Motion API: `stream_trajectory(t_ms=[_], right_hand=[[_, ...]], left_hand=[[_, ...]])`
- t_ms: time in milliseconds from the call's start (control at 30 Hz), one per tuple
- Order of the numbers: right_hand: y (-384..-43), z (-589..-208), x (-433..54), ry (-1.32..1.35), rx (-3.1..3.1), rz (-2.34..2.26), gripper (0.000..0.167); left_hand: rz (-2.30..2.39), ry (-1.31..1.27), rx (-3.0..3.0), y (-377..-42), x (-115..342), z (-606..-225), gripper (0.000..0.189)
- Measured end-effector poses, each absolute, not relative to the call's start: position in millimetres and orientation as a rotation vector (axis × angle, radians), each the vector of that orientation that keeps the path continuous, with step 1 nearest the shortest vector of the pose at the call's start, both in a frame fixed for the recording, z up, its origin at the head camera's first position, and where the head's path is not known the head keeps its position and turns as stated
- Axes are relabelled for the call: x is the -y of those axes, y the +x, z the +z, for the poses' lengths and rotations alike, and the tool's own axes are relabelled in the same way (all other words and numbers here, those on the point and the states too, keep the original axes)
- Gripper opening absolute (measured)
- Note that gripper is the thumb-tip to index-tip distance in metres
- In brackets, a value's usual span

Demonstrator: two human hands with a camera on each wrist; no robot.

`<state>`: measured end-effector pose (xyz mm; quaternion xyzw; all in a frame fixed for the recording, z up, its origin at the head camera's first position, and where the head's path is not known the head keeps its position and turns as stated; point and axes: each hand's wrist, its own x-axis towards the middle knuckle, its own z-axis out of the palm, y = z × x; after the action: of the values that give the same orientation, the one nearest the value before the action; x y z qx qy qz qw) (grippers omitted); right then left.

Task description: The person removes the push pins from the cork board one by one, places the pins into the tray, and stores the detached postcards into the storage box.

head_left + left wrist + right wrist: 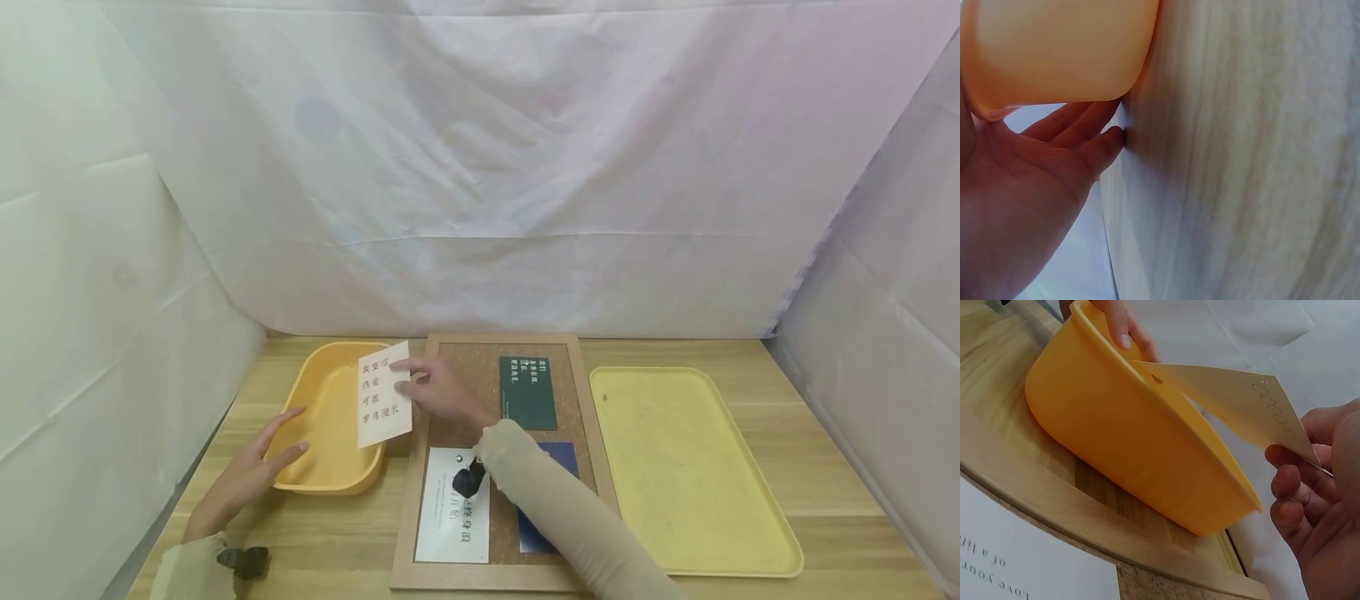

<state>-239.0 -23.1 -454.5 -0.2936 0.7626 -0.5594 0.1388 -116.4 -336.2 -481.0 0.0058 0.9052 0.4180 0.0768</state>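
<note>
My right hand pinches a white postcard with red characters by its right edge, above the right side of a yellow plastic basin. In the right wrist view, the back of the postcard shows a row of small circles. My left hand holds the basin at its left rim. Thumb and one finger reach over the inside, while the other fingers lie against the outside, low by the table.
Right of the basin lies a wood-framed cork board. On it are a green card, a white card and a blue card, partly behind my right sleeve. A yellow tray lies farther right. White cloth hangs around the table.
</note>
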Motion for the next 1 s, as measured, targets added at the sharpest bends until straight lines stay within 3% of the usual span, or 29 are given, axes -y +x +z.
stream_trajectory(t_ms=[1000], right_hand=[[-220.4,-452.4,68.7,-0.593,-2.167,-1.697,0.035]], left_hand=[[1.23,-0.023,-2.742,-118.3,334.0,-482.1,0.069]])
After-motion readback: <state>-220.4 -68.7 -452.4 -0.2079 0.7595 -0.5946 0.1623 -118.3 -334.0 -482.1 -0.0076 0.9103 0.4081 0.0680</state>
